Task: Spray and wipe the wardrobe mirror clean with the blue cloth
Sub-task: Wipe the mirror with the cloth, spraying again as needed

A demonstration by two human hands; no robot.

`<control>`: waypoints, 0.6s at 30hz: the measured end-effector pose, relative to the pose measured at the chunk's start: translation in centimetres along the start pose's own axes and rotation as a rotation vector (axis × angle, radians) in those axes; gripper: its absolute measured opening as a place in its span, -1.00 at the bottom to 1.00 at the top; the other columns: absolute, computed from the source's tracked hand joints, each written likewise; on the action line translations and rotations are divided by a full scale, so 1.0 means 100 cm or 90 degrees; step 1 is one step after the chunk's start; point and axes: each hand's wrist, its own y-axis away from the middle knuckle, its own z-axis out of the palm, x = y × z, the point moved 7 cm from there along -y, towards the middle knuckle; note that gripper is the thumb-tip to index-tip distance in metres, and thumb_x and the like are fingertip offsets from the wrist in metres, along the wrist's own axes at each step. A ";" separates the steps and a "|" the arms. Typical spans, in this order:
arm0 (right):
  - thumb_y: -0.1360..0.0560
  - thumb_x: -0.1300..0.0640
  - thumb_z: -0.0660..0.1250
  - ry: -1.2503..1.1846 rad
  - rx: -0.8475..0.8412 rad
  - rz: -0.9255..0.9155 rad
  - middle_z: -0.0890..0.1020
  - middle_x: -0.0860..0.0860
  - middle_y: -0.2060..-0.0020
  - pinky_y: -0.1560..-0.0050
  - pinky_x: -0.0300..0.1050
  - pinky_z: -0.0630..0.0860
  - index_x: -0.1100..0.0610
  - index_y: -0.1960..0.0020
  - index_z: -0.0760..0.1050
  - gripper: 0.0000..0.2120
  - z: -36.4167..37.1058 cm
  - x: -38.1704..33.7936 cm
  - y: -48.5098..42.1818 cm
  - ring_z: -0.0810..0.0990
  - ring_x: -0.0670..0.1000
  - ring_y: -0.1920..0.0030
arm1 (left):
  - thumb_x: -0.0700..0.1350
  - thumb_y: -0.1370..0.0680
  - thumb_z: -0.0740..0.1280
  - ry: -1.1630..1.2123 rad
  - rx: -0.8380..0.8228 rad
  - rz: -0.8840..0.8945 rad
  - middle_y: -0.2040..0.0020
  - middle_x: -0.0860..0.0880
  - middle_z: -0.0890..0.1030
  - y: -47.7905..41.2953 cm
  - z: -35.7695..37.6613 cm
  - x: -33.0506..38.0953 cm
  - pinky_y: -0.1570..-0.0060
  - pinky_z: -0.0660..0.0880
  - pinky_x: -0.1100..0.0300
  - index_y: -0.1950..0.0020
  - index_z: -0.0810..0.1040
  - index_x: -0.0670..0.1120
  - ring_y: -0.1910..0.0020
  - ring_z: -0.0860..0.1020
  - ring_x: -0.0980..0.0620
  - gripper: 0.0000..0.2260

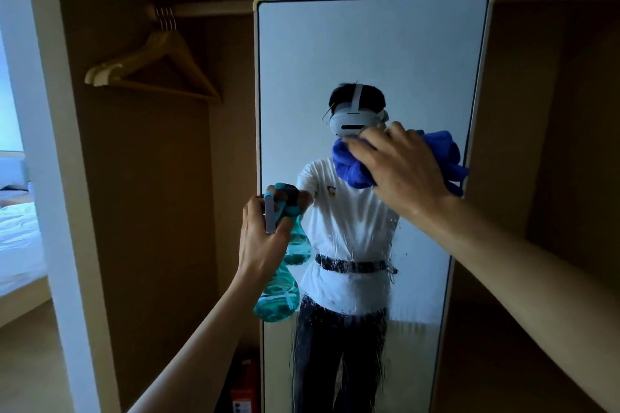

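Observation:
A tall wardrobe mirror (369, 53) in a pale frame stands in front of me, its lower half streaked with running spray droplets. My right hand (402, 167) presses a bunched blue cloth (446, 151) against the glass at mid height, right of centre. My left hand (261, 238) grips the neck of a teal spray bottle (278, 298) beside the mirror's left edge, the white trigger head at my fingers. The glass reflects a person with a headset, the cloth and the bottle.
Wooden hangers (154, 67) hang from a rail in the open wardrobe to the left. A red box (245, 389) sits on the wardrobe floor by the mirror's base. A bed (16, 231) shows through the doorway at far left.

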 end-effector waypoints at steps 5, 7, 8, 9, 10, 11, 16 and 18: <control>-0.43 0.33 0.26 -0.020 -0.023 -0.022 0.56 0.12 -0.15 0.02 0.11 0.41 0.12 -0.34 0.43 -0.51 0.025 -0.016 0.043 0.48 0.24 -0.05 | 0.07 -0.41 0.32 -0.005 0.015 -0.007 -0.19 -0.04 0.46 0.000 0.002 -0.002 -0.13 0.52 -0.16 -0.24 0.40 -0.04 -0.14 0.51 -0.11 -0.57; -0.42 0.35 0.25 -0.033 -0.045 -0.027 0.56 0.14 -0.19 0.06 0.12 0.42 0.12 -0.34 0.44 -0.50 0.034 -0.023 0.062 0.48 0.28 -0.06 | 0.06 -0.42 0.31 -0.013 0.020 -0.005 -0.21 -0.04 0.45 0.001 0.003 -0.001 -0.11 0.53 -0.13 -0.25 0.40 -0.04 -0.14 0.51 -0.12 -0.57; -0.41 0.36 0.26 -0.036 -0.056 -0.033 0.56 0.16 -0.20 0.09 0.10 0.42 0.11 -0.34 0.44 -0.49 0.037 -0.028 0.070 0.48 0.27 -0.05 | 0.06 -0.42 0.31 -0.015 0.023 -0.002 -0.22 -0.05 0.45 0.001 0.004 0.000 -0.11 0.53 -0.12 -0.26 0.40 -0.05 -0.14 0.51 -0.12 -0.55; -0.41 0.36 0.28 -0.036 -0.068 -0.039 0.55 0.17 -0.22 0.10 0.09 0.41 0.10 -0.34 0.43 -0.49 0.040 -0.031 0.077 0.48 0.25 -0.03 | 0.06 -0.42 0.31 -0.016 0.026 -0.002 -0.23 -0.05 0.45 0.001 0.005 0.000 -0.12 0.53 -0.12 -0.28 0.40 -0.06 -0.15 0.51 -0.12 -0.54; -0.42 0.35 0.29 -0.037 -0.077 -0.044 0.54 0.17 -0.23 0.11 0.08 0.41 0.10 -0.34 0.43 -0.49 0.043 -0.034 0.082 0.47 0.24 -0.02 | 0.06 -0.41 0.31 -0.018 0.028 -0.001 -0.25 -0.05 0.44 0.002 0.005 0.001 -0.13 0.53 -0.12 -0.30 0.40 -0.07 -0.16 0.51 -0.12 -0.52; -0.42 0.35 0.30 -0.038 -0.081 -0.047 0.54 0.17 -0.23 0.11 0.07 0.40 0.09 -0.34 0.42 -0.49 0.044 -0.034 0.084 0.47 0.23 -0.01 | 0.06 -0.42 0.31 -0.022 0.029 -0.001 -0.26 -0.05 0.44 0.003 0.005 0.001 -0.14 0.52 -0.12 -0.31 0.40 -0.07 -0.17 0.50 -0.12 -0.51; -0.39 0.36 0.33 -0.048 -0.078 -0.049 0.54 0.16 -0.24 0.08 0.10 0.43 0.08 -0.35 0.42 -0.45 0.042 -0.027 0.078 0.48 0.27 -0.10 | 0.01 -0.53 0.37 -0.034 0.025 0.013 -0.32 -0.06 0.41 0.004 0.006 -0.001 -0.05 0.45 0.04 -0.31 0.40 -0.09 -0.19 0.48 -0.10 -0.60; -0.38 0.37 0.33 -0.056 -0.061 -0.043 0.56 0.15 -0.21 0.06 0.12 0.45 0.09 -0.35 0.44 -0.44 0.036 -0.020 0.070 0.49 0.27 -0.11 | -0.10 -0.59 0.39 -0.041 0.027 0.011 -0.34 -0.06 0.40 0.002 0.006 -0.004 -0.03 0.39 0.10 -0.33 0.39 -0.12 -0.20 0.46 -0.08 -0.64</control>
